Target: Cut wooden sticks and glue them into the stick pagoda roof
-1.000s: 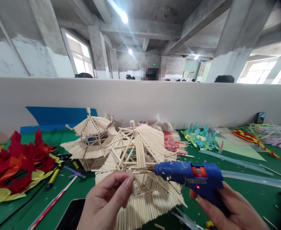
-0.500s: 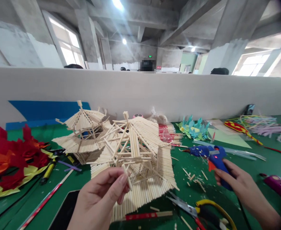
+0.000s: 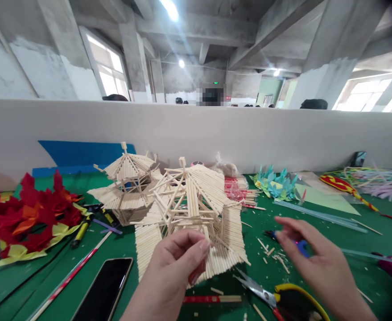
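My left hand pinches a short wooden stick between thumb and fingertips, in front of the nearer stick pavilion model. That model has a peaked roof, partly slatted and partly bare framework, over a broad slatted skirt. On the right, my right hand is open with thumb and fingers apart. Behind its fingers a blue glue gun lies on the green table, mostly hidden by the hand. Yellow-and-black handled scissors lie between the hands. A second, similar stick pavilion stands behind on the left.
A phone and red paper flowers lie to the left. Stick offcuts litter the table near the right hand. Farther back are bundled red-wrapped sticks, a turquoise paper flower and clear glue sticks. A white partition rises behind.
My right hand has let go of the glue gun, which now lies on the table, and its fingers have opened. My left hand has moved right with the stick. The view has shifted slightly left.
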A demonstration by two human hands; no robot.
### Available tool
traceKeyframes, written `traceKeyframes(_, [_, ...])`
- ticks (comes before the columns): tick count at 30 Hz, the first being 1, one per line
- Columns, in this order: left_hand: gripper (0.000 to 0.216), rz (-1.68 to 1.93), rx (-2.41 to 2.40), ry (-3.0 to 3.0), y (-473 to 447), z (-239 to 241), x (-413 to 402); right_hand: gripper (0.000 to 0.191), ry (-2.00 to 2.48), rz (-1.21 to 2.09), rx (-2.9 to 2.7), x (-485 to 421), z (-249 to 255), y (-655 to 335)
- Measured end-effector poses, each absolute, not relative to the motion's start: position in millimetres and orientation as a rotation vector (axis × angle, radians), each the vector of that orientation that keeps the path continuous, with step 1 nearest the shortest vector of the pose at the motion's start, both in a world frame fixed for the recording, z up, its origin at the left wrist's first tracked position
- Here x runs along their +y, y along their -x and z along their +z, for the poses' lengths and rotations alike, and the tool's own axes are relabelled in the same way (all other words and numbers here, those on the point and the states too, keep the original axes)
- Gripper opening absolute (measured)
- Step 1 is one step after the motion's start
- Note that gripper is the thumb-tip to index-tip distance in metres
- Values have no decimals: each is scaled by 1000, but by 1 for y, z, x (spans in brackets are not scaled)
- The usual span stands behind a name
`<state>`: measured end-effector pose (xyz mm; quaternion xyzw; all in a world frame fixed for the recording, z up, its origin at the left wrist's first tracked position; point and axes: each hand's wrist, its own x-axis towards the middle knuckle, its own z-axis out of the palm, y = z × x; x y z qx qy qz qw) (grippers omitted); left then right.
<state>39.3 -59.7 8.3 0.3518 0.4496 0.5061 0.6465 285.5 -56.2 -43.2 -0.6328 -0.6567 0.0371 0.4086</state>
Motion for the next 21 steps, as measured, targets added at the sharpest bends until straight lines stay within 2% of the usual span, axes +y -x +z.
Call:
traceKeyframes(1, [16,1122,1012,-802,-42,9,-59,25,1350,77,-1836,-59,-28,-266])
traceKeyframes(3, [17,1086,996,-819,-45,12,-58,41,972,83,-2043,-62,-3,-234])
traceKeyframes(4, [17,1073,984,-836,-46,12,-57,50,916,90,-2080,-62,6,-222])
traceKeyframes(6, [17,1075,969,-866,-45,14,-55,56,857,103,-2154,-60,16,-208])
traceKeyframes(11, [17,1124,978,-877,-42,14,-53,47,819,153,-2186,-48,19,-204])
traceKeyframes(21, [16,1154,953,-824,-36,14,-52,47,687,87,-2187,-27,26,-197])
